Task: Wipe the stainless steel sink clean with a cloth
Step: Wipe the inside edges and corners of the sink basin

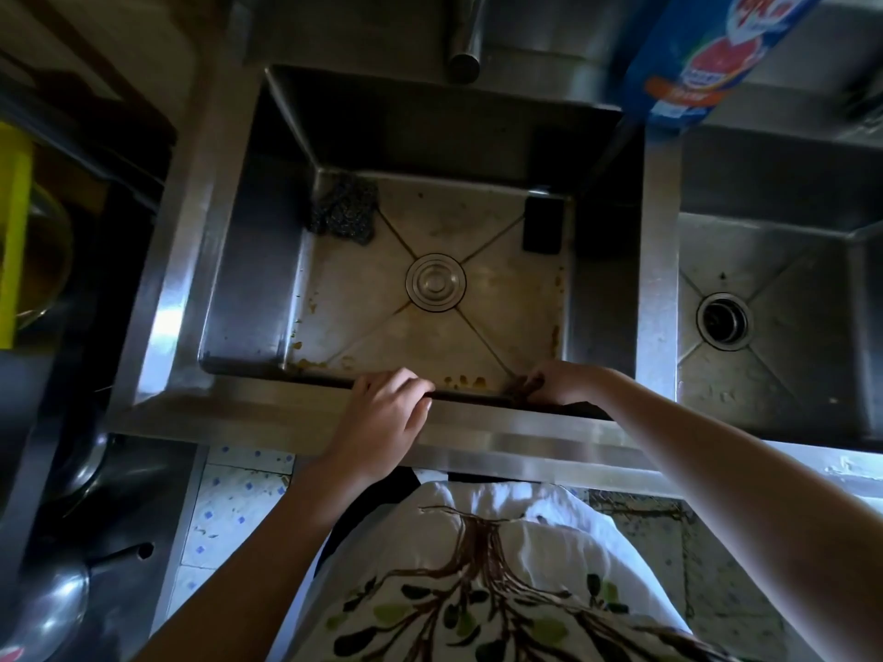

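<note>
Dim kitchen: the sink point(248, 289) shows brown grime point(461, 380) nearside of its drain point(435, 282), so wiping looks barely begun. The left hand point(382, 413) hooks fingers over the sink's front edge; the right hand point(564, 382) apparently grips a cloth point(525, 387).

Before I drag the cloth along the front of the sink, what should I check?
1. Cloth gripped: right hand grips a dark wad, apparently the cloth, at the front right corner: ok.
2. Brace: left hand curls over the rim: ok.
3. Sink floor free: scrubber and black block lie in the back corners: not ok.
4. Drain cover seated: ok.
5. Front edge clean: brown spots show there: not ok.
6. Cloth wet: cannot tell.
</note>
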A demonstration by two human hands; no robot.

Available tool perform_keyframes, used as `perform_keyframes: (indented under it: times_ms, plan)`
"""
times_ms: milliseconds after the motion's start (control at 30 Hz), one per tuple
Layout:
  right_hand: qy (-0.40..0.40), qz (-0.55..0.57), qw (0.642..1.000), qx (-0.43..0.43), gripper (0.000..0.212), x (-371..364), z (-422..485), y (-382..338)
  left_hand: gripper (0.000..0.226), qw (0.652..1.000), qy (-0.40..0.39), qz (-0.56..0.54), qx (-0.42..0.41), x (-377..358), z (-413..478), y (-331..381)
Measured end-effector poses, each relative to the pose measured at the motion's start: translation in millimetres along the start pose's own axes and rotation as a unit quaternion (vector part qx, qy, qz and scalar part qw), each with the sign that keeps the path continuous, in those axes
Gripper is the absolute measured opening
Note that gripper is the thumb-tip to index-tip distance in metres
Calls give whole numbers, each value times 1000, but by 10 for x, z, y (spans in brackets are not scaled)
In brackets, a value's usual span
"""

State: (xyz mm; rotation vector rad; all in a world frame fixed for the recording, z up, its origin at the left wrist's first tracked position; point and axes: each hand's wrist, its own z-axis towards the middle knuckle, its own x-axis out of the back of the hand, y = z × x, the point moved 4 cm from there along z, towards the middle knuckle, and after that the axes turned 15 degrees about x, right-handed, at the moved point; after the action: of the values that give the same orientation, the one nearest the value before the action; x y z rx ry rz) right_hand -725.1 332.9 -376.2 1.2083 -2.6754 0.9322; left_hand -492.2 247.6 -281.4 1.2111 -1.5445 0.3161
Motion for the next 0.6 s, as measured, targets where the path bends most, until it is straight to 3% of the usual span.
perform_keyframes:
  times_ms: [267,533,600]
  plan:
    - [-2,-27,1000,-7,22,-70,141,-237,24,1000,19,-8,15,167,-40,-334]
    - [1,-5,1000,20,22,-182,574,-1001,36,998,35,-17,40,423,-97,-887]
    - [2,1,1000,27,31,-186,630,-1163,36,998,47,-14,45,480,-91,-988]
